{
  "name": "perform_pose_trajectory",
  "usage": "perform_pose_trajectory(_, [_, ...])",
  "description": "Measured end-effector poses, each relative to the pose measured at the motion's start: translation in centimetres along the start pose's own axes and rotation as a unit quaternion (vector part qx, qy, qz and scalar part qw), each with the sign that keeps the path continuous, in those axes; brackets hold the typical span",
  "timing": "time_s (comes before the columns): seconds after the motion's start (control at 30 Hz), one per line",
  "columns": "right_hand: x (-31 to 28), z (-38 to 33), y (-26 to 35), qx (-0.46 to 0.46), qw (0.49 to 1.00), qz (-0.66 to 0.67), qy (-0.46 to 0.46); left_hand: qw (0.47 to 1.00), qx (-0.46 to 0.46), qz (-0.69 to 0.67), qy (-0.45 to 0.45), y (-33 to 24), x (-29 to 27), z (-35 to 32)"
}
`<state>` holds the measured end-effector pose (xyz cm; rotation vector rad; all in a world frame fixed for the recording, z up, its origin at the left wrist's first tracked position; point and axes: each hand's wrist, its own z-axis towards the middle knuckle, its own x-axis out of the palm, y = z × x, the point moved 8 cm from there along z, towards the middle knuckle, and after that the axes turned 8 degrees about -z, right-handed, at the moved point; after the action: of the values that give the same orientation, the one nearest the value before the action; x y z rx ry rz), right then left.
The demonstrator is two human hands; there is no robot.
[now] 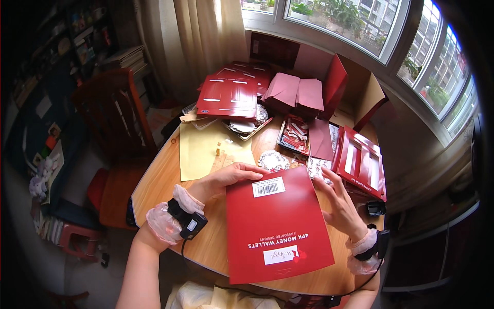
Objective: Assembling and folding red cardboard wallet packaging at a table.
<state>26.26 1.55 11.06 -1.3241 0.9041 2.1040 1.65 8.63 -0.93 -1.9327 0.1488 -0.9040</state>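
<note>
A flat red cardboard packaging sheet (278, 211), with a white barcode label, pale print upside down to me and a small white logo patch, is tilted above the near part of the table. My left hand (231, 176) grips its far left corner, thumb and fingers closed on the edge. Beside the far right edge, my right hand (340, 203) has its fingers spread; whether the thumb touches the card I cannot tell. Just beyond the sheet lie a white lacy paper doily (274, 160) and a yellow paper sheet (198, 149).
Red printed cards (229, 95) are piled at the back left, beside stacks of pink envelopes (296, 92). A tray of small red-and-white pieces (295, 135) sits mid-table. Red window-cut cards (360, 162) lie at the right, near an open cardboard box (355, 95). A wooden chair (116, 118) stands left.
</note>
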Motion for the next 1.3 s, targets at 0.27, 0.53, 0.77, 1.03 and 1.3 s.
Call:
perform_pose_trajectory(0.27, [0.5, 0.0, 2.1, -0.059, 0.992, 0.044, -0.102, 0.998, -0.041, -0.005, 0.046, 1.9, 1.0, 0.3])
perform_pose_trajectory(0.53, [2.1, -0.8, -1.4, 0.085, 0.928, 0.340, -0.123, 0.981, -0.132, 0.022, 0.140, 3.9, 3.0, -0.5])
perform_pose_trajectory(0.77, [6.2, -2.1, -3.9, 0.291, 0.827, 0.477, -0.064, 0.993, -0.080, -0.075, 0.048, 2.0, 0.0, -0.3])
perform_pose_trajectory(1.03, [8.3, -4.5, -2.2, 0.336, 0.801, 0.493, 0.055, 0.991, 0.116, 0.065, -0.022, -1.9, 1.9, -0.6])
perform_pose_trajectory(1.3, [1.7, -1.4, -6.6, 0.228, 0.946, 0.206, -0.105, 0.992, -0.039, 0.114, 0.042, 0.3, 2.9, -0.1])
